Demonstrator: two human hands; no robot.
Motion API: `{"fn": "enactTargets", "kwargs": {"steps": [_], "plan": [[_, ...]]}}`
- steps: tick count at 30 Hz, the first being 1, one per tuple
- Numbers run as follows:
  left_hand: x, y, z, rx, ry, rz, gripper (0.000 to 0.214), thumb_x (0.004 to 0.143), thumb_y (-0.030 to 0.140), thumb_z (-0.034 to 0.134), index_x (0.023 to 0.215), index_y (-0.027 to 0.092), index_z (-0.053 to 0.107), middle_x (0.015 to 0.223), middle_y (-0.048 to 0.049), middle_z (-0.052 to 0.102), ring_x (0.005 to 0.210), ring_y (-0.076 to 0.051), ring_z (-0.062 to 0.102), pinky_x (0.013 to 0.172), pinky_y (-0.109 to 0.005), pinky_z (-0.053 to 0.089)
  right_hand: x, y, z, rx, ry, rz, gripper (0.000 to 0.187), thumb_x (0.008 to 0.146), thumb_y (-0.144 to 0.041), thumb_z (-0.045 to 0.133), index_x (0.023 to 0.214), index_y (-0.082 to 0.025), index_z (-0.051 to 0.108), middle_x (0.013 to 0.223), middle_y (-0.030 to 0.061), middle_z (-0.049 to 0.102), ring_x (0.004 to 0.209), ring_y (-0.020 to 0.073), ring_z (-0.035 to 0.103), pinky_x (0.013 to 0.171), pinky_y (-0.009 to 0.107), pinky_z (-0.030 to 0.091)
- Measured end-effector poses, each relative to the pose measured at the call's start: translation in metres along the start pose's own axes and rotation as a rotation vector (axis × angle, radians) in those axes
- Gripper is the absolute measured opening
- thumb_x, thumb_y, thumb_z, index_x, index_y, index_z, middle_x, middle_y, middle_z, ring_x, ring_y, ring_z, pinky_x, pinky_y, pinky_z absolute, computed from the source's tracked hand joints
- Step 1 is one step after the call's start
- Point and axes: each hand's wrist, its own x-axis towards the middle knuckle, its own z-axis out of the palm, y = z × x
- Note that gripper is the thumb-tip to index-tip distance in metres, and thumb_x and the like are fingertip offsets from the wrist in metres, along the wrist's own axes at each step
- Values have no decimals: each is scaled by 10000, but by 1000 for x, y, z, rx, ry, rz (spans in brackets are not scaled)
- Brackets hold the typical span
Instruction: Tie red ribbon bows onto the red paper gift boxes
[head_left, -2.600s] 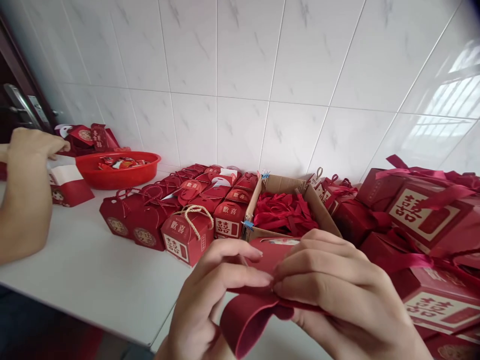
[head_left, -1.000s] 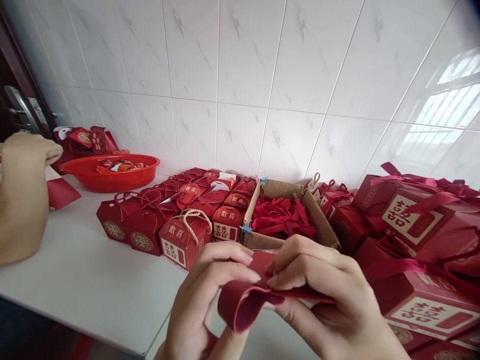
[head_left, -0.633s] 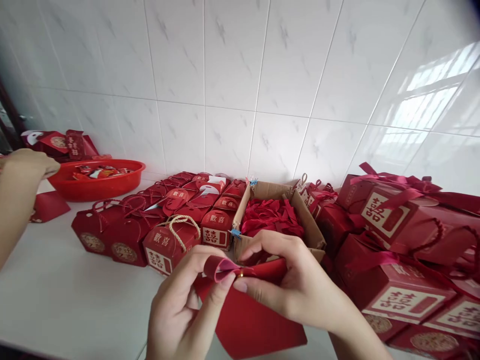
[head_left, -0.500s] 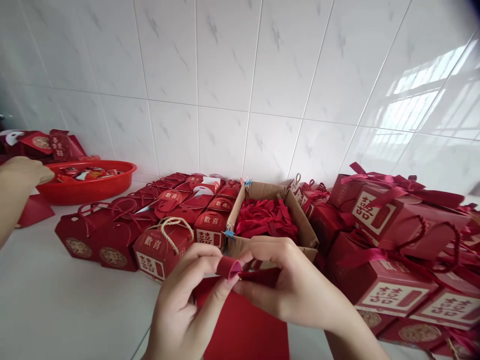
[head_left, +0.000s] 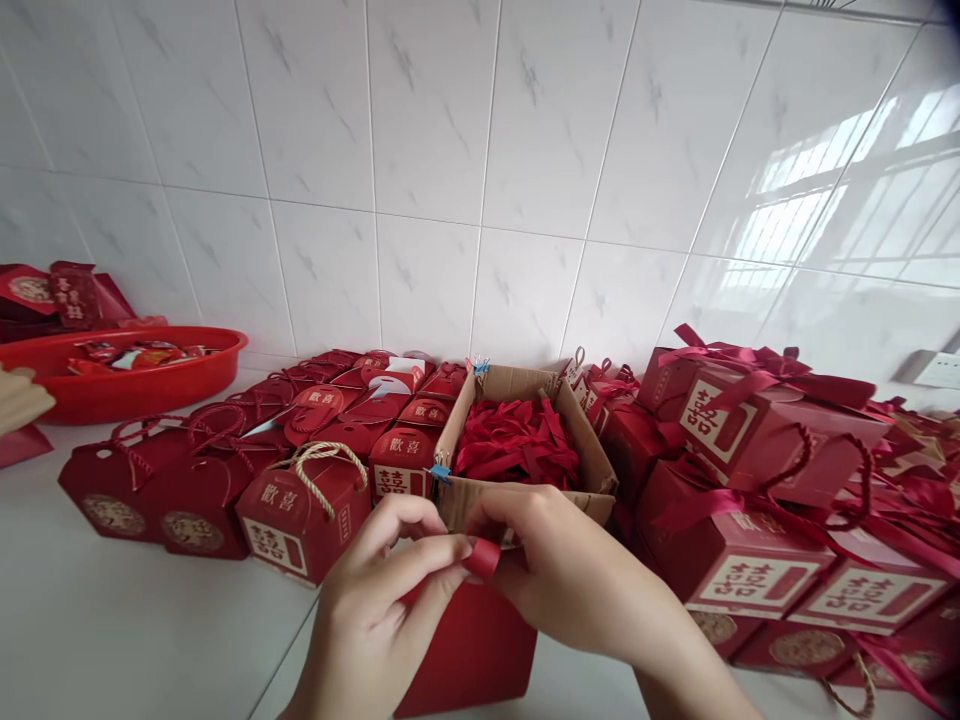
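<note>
My left hand (head_left: 379,605) and my right hand (head_left: 570,580) meet at the bottom centre, both pinching the curled top flap of a red paper gift box (head_left: 472,650). The box's body hangs below my fingers, just above the white counter (head_left: 120,620). The small rolled flap shows between my fingertips. Just behind my hands stands a cardboard box (head_left: 592,455) filled with red ribbons (head_left: 517,445).
Rows of finished red gift boxes (head_left: 300,505) with cord handles stand to the left of the cardboard box. Larger ribboned red boxes (head_left: 750,450) pile up on the right. A red basin (head_left: 127,375) sits far left. Another person's fingertips (head_left: 22,398) show at the left edge.
My view has swung right and the other person's arm has nearly left the frame. My fingers have rolled the red flap tighter, and the box body now hangs below my hands.
</note>
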Motion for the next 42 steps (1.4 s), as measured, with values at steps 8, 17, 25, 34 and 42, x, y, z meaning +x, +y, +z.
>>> {"fn": "enactTargets", "kwargs": {"steps": [8,17,25,34,42], "plan": [[-2,-3,4,52,-19,15,244,829,7,575,908,215,677,837,3,494,583,-55,514,505,-156,425,2,4,1,-40,-2,90,98,764,-137,524,737,-200,594,701,-19,642,630,107,488,550,213,326],[-4,-8,5,75,-5,-16,221,826,9,586,906,210,631,862,3,495,671,-71,543,580,-159,460,6,4,4,-99,42,40,105,766,-117,529,712,-199,489,730,-16,623,656,112,502,571,226,289],[0,-7,8,37,53,-88,165,838,112,620,923,254,622,883,23,534,778,-89,589,685,-159,478,11,2,5,-138,96,-46,191,681,2,503,663,-183,460,691,-33,590,637,100,481,604,228,301],[-3,-5,-3,-281,-5,-537,429,793,446,654,1166,268,539,1161,-54,626,1063,-243,613,903,-329,501,-4,-4,-16,-23,257,-99,165,778,-35,603,765,-200,605,769,-28,660,730,115,583,668,213,414],[-5,-8,-6,-281,-432,-515,688,701,423,758,1306,303,454,1389,-69,532,1241,-294,527,1010,-405,467,-47,-7,-42,19,463,-3,43,838,-186,627,811,-217,641,748,-22,656,675,115,583,609,206,444]]}}
